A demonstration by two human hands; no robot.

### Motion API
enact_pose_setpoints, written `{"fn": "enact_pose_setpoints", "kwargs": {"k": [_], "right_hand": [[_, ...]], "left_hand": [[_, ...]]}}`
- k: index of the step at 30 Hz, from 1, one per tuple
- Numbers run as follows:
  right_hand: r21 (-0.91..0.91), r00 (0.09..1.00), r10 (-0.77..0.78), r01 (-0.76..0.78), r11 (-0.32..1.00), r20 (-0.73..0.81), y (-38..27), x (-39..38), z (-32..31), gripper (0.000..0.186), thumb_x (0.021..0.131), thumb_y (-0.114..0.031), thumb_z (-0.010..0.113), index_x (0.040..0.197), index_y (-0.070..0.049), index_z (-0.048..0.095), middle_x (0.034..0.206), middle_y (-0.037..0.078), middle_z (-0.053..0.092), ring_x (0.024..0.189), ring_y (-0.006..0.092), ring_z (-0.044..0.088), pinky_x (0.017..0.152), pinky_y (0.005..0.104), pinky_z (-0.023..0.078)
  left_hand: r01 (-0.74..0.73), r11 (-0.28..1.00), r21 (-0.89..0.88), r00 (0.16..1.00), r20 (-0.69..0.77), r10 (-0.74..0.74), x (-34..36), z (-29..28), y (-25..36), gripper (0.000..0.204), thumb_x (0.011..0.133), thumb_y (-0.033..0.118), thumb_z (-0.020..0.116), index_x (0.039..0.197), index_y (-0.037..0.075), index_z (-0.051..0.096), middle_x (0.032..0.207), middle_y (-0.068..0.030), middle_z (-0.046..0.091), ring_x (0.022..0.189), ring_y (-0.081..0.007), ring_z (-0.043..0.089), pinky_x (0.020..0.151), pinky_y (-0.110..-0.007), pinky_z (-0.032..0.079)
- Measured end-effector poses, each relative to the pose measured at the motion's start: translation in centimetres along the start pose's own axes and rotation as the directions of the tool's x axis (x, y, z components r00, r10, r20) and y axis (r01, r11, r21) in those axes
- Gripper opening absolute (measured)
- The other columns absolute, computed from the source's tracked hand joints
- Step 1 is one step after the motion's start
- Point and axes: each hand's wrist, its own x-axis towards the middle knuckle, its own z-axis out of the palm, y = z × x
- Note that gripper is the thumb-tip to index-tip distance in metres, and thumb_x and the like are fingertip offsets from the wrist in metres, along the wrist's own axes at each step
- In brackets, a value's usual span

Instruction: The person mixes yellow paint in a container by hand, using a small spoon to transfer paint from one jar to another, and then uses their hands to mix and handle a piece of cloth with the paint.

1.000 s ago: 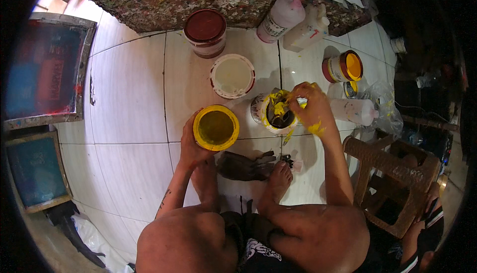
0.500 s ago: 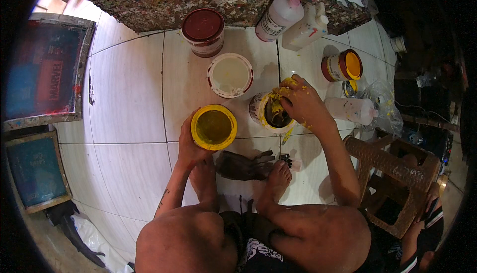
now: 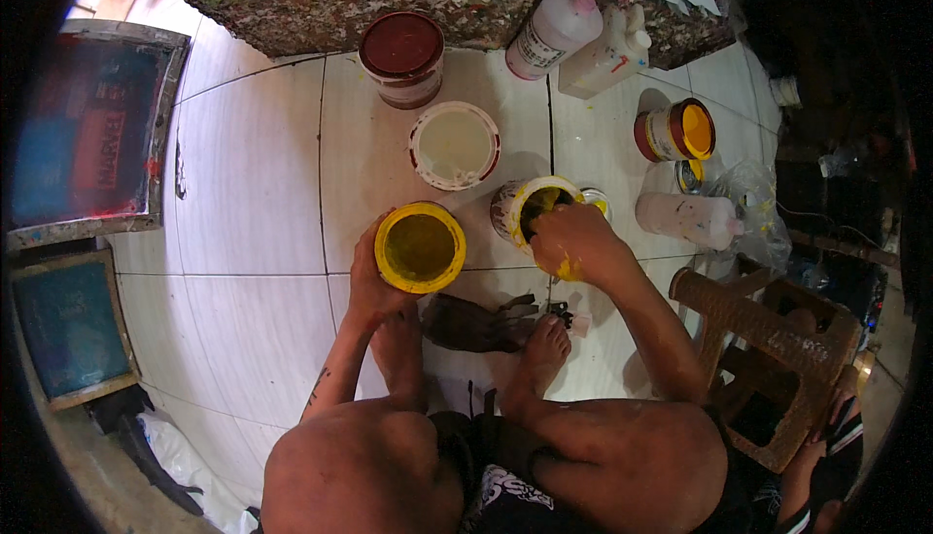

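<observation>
Down from half a second ago, your right hand (image 3: 581,242) now dips into the white tub (image 3: 505,211), fingers hidden: I cannot tell its grip. That tub stands up-left of the knuckles, axis roughly upright, nearer than your left hand (image 3: 367,267), wrapped round a yellow-rimmed container (image 3: 420,288). Beyond sits a pale-topped tub (image 3: 455,182); behind your knuckles, a small round thing (image 3: 598,204).

The things were carried by a floor (image 3: 248,194) of white tiles. A smeared tub (image 3: 506,211) was set at the right hand (image 3: 575,241). Beyond the left hand (image 3: 369,270), a pale container (image 3: 455,183) was placed, then a red-lidded tub (image 3: 401,60). Well beyond the right hand, a bottle (image 3: 552,36) and a jug (image 3: 601,60) were stood; to its right, a can (image 3: 658,134) and a lying bottle (image 3: 685,220) were seen.
</observation>
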Motion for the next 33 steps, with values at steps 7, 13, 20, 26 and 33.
{"fn": "enact_pose_setpoints", "kwargs": {"k": [7, 13, 20, 26, 33], "right_hand": [[0.001, 0.995, -0.08, 0.08, 0.997, -0.051, 0.5, 0.1, -1.1, 0.026, 0.075, -0.022, 0.055, 0.086, -0.002, 0.067, 0.076, 0.02, 0.066, 0.072, 0.0394, 0.063, 0.067, 0.0458, 0.051], [0.307, 0.957, 0.106, -0.018, 0.951, -0.272, 0.0, -5.5, -4.0, 0.032, 0.08, -0.026, 0.057, 0.095, 0.0, 0.065, 0.076, 0.021, 0.065, 0.077, 0.0401, 0.063, 0.074, 0.0486, 0.05], [0.324, 0.921, 0.134, -0.01, 0.946, -0.365, -1.2, -6.3, -3.3, 0.039, 0.08, -0.023, 0.061, 0.113, -0.003, 0.062, 0.095, 0.021, 0.066, 0.085, 0.0386, 0.064, 0.079, 0.0462, 0.051], [0.489, 0.956, -0.219, 0.287, 0.824, -0.193, -3.9, -5.8, 3.0, 0.038, 0.084, -0.027, 0.061, 0.114, -0.004, 0.062, 0.106, 0.018, 0.065, 0.099, 0.0329, 0.063, 0.088, 0.0433, 0.05], [0.179, 0.971, -0.162, 0.193, 0.965, -0.175, -8.8, -3.2, 15.4, 0.055, 0.086, -0.04, 0.06, 0.132, -0.012, 0.052, 0.122, 0.017, 0.059, 0.1, 0.0339, 0.062, 0.085, 0.0418, 0.052]], "left_hand": [[-0.04, 0.999, 0.001, 0.999, -0.019, 0.04, -0.2, -0.2, 0.3, 0.096, 0.054, 0.025, 0.091, 0.135, 0.005, 0.042, 0.136, -0.0138, 0.049, 0.125, -0.0305, 0.048, 0.105, -0.04, 0.039], [-0.077, 0.996, 0.04, 0.997, -0.024, 0.078, -0.1, 0.0, -0.5, 0.097, 0.054, 0.026, 0.091, 0.135, 0.005, 0.041, 0.136, -0.0151, 0.049, 0.125, -0.0307, 0.048, 0.104, -0.04, 0.039], [-0.326, 0.943, 0.07, 0.937, -0.11, 0.332, 0.0, -0.1, -0.3, 0.095, 0.056, 0.021, 0.09, 0.135, 0.005, 0.041, 0.136, -0.0181, 0.048, 0.126, -0.0344, 0.046, 0.104, -0.042, 0.039], [-0.44, 0.884, 0.162, 0.875, -0.145, 0.462, 0.1, -0.9, -0.4, 0.09, 0.058, 0.014, 0.087, 0.134, 0.005, 0.04, 0.137, -0.0203, 0.046, 0.126, -0.0385, 0.045, 0.105, -0.045, 0.038], [-0.46, 0.844, 0.274, 0.844, -0.16, 0.512, 0.5, -0.7, -1.1, 0.089, 0.059, 0.014, 0.086, 0.135, 0.004, 0.04, 0.137, -0.0208, 0.046, 0.126, -0.0385, 0.045, 0.105, -0.045, 0.038]]}}
